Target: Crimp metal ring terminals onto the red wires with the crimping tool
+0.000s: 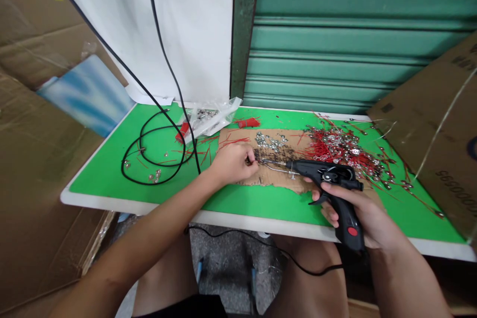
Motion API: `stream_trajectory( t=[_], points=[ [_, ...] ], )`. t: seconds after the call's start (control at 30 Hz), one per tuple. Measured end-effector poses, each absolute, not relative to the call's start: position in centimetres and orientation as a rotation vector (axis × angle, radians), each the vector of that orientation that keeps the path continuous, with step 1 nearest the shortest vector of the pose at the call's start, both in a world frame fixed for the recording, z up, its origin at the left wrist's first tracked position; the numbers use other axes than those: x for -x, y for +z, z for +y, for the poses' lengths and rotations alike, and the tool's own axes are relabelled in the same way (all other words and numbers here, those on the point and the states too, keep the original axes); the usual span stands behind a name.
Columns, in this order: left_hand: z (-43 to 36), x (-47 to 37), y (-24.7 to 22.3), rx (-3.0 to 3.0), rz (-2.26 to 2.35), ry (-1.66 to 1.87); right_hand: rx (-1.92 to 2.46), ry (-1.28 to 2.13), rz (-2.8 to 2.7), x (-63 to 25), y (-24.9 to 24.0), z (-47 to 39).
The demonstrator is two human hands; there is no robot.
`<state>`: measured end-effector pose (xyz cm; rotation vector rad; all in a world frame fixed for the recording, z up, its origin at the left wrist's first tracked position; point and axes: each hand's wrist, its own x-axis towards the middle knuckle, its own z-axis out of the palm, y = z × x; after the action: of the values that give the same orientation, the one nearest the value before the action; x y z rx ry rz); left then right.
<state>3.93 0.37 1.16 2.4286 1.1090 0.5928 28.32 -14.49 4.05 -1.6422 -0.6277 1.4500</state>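
My right hand is wrapped around the handle of a black soldering gun, with fingers near its trigger. The gun's metal tip points left and ends close to the fingertips of my left hand. That hand is closed in a pinch above a scorched piece of cardboard; whatever lies between its fingers is too small or hidden to name. Small round metal pieces are scattered on the cardboard just behind the tip. To the right lies a heap of red wires with metal pieces attached.
A clear plastic bag of metal parts and bundles of red wire sit at the back. Black cable loops over the green tabletop at left. Cardboard boxes flank the table; a green shutter stands behind.
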Motion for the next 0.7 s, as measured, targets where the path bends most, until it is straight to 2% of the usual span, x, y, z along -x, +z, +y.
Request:
stream_trajectory(
  t=[0.23,0.7],
  points=[
    [0.8,-2.9,1.3,-2.41,0.942,0.641,1.61,1.502,-0.57,-28.4,4.1,-14.4],
    [1.0,-2.7,1.5,-2.415,1.042,0.62,1.489,1.465,-0.555,-28.2,4.1,-14.4]
  ],
)
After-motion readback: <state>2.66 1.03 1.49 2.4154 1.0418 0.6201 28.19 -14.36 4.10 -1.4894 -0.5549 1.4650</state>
